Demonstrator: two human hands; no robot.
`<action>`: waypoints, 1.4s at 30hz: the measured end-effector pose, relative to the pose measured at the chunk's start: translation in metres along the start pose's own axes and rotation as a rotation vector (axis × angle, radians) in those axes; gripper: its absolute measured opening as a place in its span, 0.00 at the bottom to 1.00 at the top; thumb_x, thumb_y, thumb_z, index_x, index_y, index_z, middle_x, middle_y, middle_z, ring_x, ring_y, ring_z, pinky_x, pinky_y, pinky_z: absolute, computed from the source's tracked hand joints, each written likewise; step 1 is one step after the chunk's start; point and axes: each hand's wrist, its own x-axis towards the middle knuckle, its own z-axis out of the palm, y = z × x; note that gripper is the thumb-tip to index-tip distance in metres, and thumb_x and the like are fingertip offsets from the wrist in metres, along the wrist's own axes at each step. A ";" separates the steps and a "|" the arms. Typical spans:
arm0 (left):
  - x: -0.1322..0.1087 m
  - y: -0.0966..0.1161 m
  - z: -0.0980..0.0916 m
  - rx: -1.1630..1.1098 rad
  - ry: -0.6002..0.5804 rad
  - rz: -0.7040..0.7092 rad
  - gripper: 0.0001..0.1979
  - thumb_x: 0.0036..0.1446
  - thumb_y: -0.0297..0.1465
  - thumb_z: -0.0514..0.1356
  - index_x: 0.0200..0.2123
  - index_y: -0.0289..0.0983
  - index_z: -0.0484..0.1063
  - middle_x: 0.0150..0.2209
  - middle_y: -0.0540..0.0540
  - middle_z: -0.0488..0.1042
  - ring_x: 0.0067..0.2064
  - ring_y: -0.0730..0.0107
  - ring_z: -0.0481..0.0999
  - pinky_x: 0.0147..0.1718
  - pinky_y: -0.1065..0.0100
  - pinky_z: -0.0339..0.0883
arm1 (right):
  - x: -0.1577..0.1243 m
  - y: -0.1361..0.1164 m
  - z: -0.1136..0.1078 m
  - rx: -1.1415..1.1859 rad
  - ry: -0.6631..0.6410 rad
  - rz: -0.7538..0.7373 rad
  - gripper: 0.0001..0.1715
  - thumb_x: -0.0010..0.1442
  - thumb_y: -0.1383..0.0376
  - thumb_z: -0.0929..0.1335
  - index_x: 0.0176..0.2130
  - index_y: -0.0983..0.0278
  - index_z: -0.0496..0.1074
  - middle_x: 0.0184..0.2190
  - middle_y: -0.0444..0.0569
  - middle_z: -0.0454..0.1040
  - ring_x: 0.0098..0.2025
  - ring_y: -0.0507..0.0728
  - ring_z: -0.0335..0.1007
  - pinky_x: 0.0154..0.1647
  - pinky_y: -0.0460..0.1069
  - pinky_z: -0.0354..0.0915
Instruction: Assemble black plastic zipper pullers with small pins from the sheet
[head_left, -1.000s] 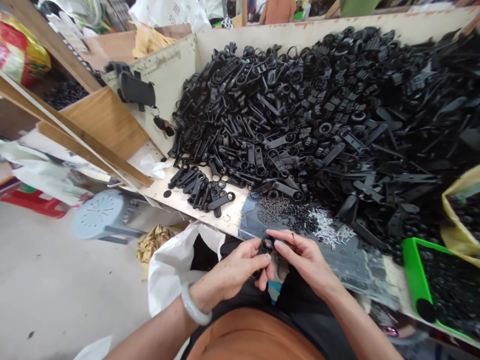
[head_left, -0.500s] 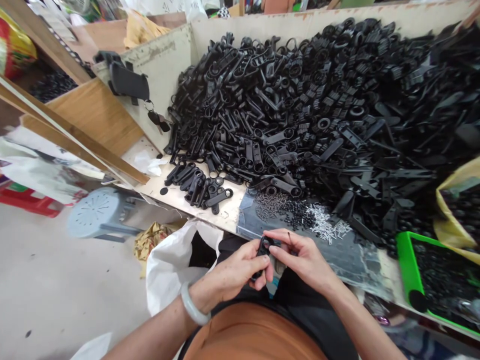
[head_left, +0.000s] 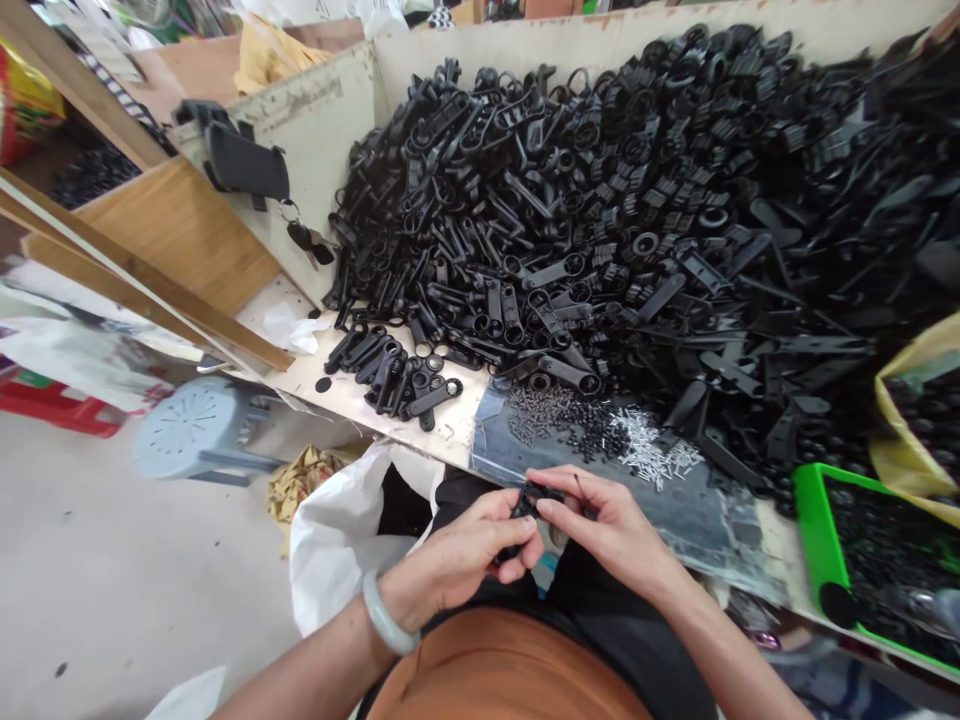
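Note:
Over my lap, just in front of the bench edge, my left hand is closed round a small black plastic part. My right hand meets it from the other side, thumb and forefinger pinched on the part's near end. A thin dark bit sticks up by the right fingers; I cannot make out what it is. My fingers hide much of the part. Beyond my hands on a dark mat lie small grey-brown pieces, small black pieces and silver pins.
A large heap of black plastic parts fills the bench behind. Several black arm-shaped pieces lie at its front left. On the right stands a green tray, beside a yellow bag. A white sack hangs below; a stool stands left.
Between my hands the black plastic part has turned, and dark material now reaches between my right thumb and forefinger. My hands have hardly moved; the view has shifted slightly.

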 end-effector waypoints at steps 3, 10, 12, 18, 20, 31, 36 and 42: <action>-0.001 -0.001 -0.001 0.025 0.038 0.004 0.18 0.57 0.43 0.66 0.42 0.36 0.70 0.26 0.54 0.65 0.22 0.80 0.55 0.21 0.72 0.45 | -0.003 -0.002 0.001 -0.009 0.020 -0.017 0.17 0.62 0.58 0.72 0.50 0.58 0.83 0.38 0.47 0.79 0.25 0.49 0.60 0.25 0.46 0.60; 0.015 0.024 -0.013 0.780 0.502 0.341 0.07 0.61 0.37 0.62 0.36 0.39 0.73 0.31 0.49 0.75 0.34 0.68 0.71 0.33 0.68 0.59 | 0.006 -0.001 -0.030 -0.221 0.346 -0.113 0.12 0.65 0.59 0.70 0.44 0.60 0.82 0.35 0.45 0.74 0.24 0.49 0.59 0.27 0.48 0.60; 0.027 0.030 -0.013 1.089 0.592 0.331 0.08 0.63 0.35 0.60 0.31 0.40 0.72 0.28 0.50 0.75 0.32 0.65 0.73 0.32 0.67 0.57 | 0.013 0.002 -0.038 -0.350 0.373 -0.132 0.11 0.66 0.59 0.69 0.40 0.60 0.81 0.29 0.43 0.70 0.24 0.51 0.59 0.28 0.48 0.60; 0.054 0.028 -0.009 1.491 0.627 0.309 0.05 0.65 0.31 0.59 0.35 0.41 0.75 0.31 0.44 0.81 0.31 0.60 0.79 0.29 0.65 0.53 | 0.031 0.005 -0.034 -0.646 0.280 -0.196 0.11 0.69 0.61 0.66 0.38 0.59 0.78 0.36 0.46 0.76 0.32 0.54 0.72 0.34 0.49 0.65; 0.056 0.025 -0.011 1.496 0.615 0.320 0.05 0.64 0.30 0.59 0.35 0.40 0.75 0.31 0.44 0.81 0.31 0.60 0.79 0.29 0.65 0.53 | 0.034 0.005 -0.028 -0.786 0.260 -0.190 0.11 0.71 0.60 0.66 0.39 0.59 0.78 0.38 0.46 0.77 0.34 0.55 0.75 0.33 0.49 0.64; 0.051 0.024 -0.026 1.406 0.627 0.400 0.08 0.64 0.32 0.59 0.31 0.41 0.70 0.26 0.51 0.76 0.28 0.68 0.74 0.29 0.68 0.54 | 0.039 0.002 -0.028 -0.829 0.227 -0.162 0.12 0.70 0.63 0.65 0.39 0.59 0.78 0.37 0.45 0.77 0.34 0.55 0.76 0.33 0.48 0.63; 0.059 0.023 -0.017 1.399 0.629 0.419 0.07 0.64 0.33 0.60 0.33 0.40 0.73 0.28 0.46 0.79 0.29 0.62 0.76 0.28 0.65 0.52 | 0.026 0.003 -0.026 -0.592 0.248 -0.156 0.12 0.69 0.61 0.65 0.38 0.59 0.78 0.34 0.45 0.76 0.30 0.54 0.71 0.32 0.48 0.63; 0.060 0.024 -0.020 1.280 0.583 0.464 0.06 0.60 0.26 0.59 0.30 0.39 0.73 0.26 0.48 0.76 0.29 0.66 0.73 0.30 0.67 0.55 | 0.012 0.002 -0.017 -0.279 0.297 -0.073 0.12 0.65 0.59 0.69 0.35 0.60 0.81 0.30 0.45 0.74 0.27 0.52 0.63 0.30 0.48 0.59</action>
